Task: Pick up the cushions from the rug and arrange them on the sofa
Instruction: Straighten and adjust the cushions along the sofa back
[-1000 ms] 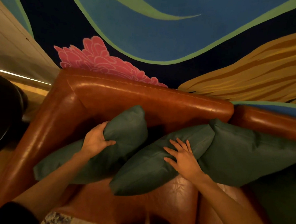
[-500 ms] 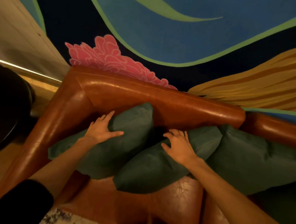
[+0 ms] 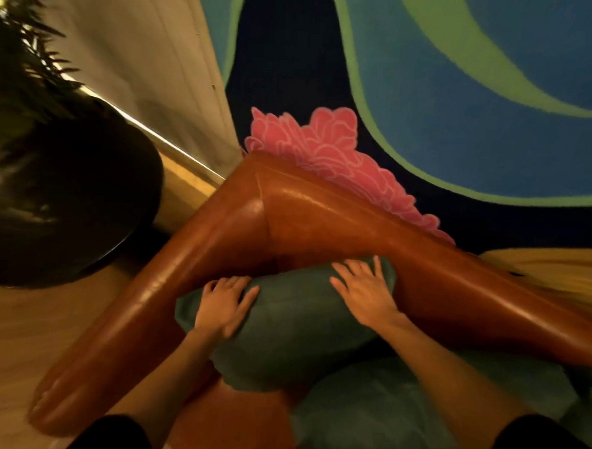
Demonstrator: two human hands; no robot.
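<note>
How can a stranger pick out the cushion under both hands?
Find the brown leather sofa before the painted wall. In its left corner sits a dark green cushion. Unlike the second green cushion, nearer on the seat, it has the left hand and the right hand on it.

Light: dim, warm amber cast.
Source: bright strip (image 3: 145, 127) low along the left wall (image 3: 143, 44).
Glare: soft streaks on the leather sofa (image 3: 322, 219) back and arm.
Shadow: planter (image 3: 69, 205) near black; cushion (image 3: 299, 327) murky.
Blur: motion smear throughout, worst at the right edge.
Distortion: wide-angle, lines bending toward the corners.
</note>
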